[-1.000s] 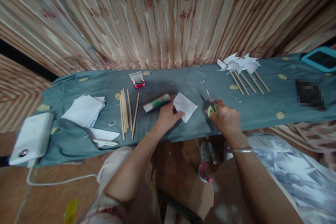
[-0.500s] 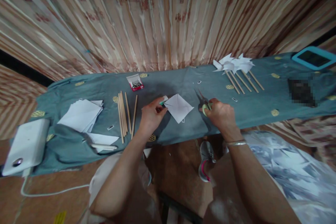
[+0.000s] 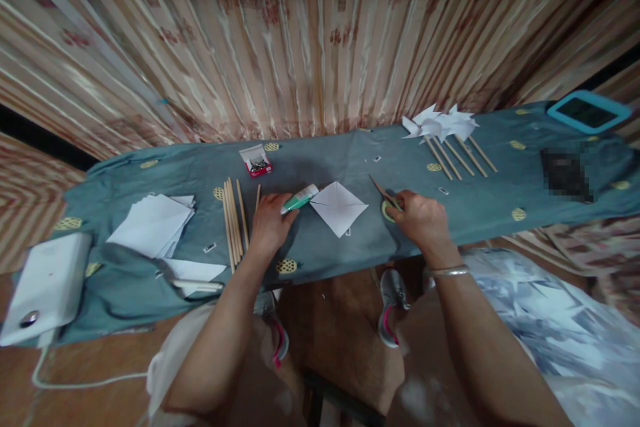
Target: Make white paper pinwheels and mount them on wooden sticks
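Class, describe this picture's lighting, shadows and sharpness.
Head view: dim, soft light; a shadow on the grey-green cloth below the right hand and pale-green-handled metal scissors; the pleated beige-brown curtain smears toward the top corners; at right, coarse pixels mask a dark object.

The left hand [image 3: 273, 223] has let go of the white square of slit paper [image 3: 340, 209], which now lies free, and moved left to the green-and-white cylindrical glue stick [image 3: 300, 199], while the pale-green-handled metal scissors [image 3: 383, 193] in the right hand [image 3: 423, 217] point farther left.
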`<act>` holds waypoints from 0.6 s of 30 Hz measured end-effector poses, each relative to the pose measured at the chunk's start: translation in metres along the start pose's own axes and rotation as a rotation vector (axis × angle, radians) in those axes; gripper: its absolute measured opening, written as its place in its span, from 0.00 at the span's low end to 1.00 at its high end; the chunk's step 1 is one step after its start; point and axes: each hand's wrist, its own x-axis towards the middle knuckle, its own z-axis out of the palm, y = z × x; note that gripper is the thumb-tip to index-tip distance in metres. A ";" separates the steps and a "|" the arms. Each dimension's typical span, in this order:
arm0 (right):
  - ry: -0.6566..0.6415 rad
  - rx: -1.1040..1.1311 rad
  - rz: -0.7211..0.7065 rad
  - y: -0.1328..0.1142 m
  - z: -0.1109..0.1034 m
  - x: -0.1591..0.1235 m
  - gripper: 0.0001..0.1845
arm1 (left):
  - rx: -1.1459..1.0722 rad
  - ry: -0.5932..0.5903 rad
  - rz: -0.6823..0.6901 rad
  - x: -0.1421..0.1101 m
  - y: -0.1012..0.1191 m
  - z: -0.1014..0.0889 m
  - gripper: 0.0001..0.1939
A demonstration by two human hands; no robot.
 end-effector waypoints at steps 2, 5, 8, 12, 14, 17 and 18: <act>0.001 0.018 0.004 0.001 0.000 0.001 0.16 | -0.020 0.021 -0.035 0.001 -0.001 -0.002 0.14; 0.064 0.113 0.008 -0.001 -0.002 0.002 0.17 | -0.163 0.084 -0.140 0.002 0.000 -0.007 0.14; 0.166 0.330 -0.061 -0.009 -0.006 0.001 0.18 | -0.518 0.140 -0.292 0.003 0.010 -0.015 0.17; 0.124 0.830 -0.122 -0.037 -0.006 -0.008 0.15 | -1.205 0.053 -0.469 -0.001 0.039 -0.019 0.21; 0.002 1.150 -0.144 -0.054 -0.005 -0.014 0.20 | -1.416 -0.090 -0.529 -0.005 0.056 -0.016 0.21; -0.302 1.587 -0.175 -0.075 -0.004 -0.021 0.27 | -1.570 -0.323 -0.564 -0.009 0.075 -0.007 0.21; -0.366 1.676 -0.146 -0.079 -0.004 -0.022 0.28 | -1.603 -0.376 -0.569 -0.010 0.079 -0.004 0.21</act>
